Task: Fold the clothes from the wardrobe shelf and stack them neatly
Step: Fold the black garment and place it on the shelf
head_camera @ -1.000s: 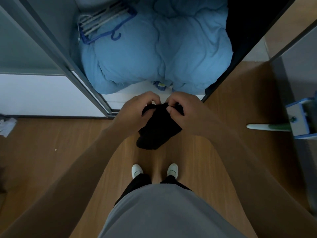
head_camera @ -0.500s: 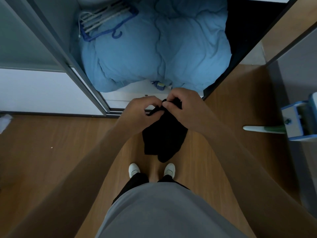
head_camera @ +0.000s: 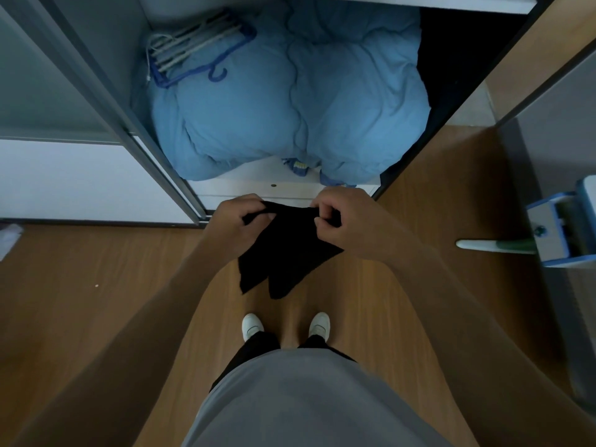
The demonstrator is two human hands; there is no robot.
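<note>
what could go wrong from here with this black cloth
1. The black fabric garment hangs in mid-air, pinched only at its top edge by the left hand and right hand; a slip could drop it on the wooden floor.
2. Its lower end hangs in two uneven flaps, so a fold in the air may come out crooked.
3. The puffy light-blue duvet fills the white shelf; a stack on it might tip.

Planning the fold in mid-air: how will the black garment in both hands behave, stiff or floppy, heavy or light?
Likely floppy: the black garment hangs limp below the left hand and right hand, ending in two drooping flaps. Probably light: pinches at its top edge carry it. It would likely bunch if one hand let go.
</note>
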